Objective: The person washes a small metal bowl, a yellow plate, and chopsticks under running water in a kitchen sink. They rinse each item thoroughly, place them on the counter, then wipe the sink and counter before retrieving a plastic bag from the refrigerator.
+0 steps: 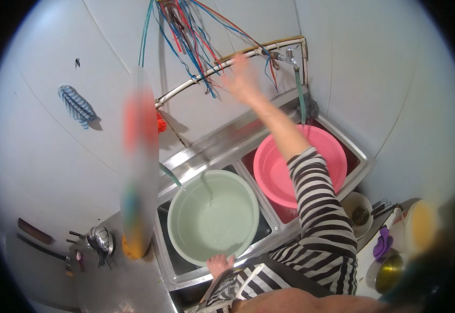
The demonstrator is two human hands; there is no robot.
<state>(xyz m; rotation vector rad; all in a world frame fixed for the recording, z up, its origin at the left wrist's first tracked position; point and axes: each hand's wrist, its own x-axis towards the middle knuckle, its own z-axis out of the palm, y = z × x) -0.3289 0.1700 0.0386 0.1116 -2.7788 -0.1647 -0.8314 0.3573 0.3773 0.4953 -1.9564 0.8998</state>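
A double stainless steel sink (278,226) holds two plastic basins. The pale green basin (213,211) stands in the left bowl with water in it, and my left hand (218,265) rests on its near rim, fingers over the edge. In the right bowl is a pink basin (276,172), partly hidden by my right forearm. My right hand (242,80), blurred, is raised near the white wall pipe (176,92), fingers spread and nothing seen in it. A metal tap (290,57) with a green hose (300,98) is above the pink basin. Another green hose (170,175) reaches the pale green basin.
Red and blue strings (190,43) hang at the pipe. A blurred, partly see-through shape (139,156) covers the view left of the sink. A striped cloth (77,105) hangs on the wall. To the right stand a pot (356,213), a purple cloth (383,243) and a container of yellow liquid (389,274).
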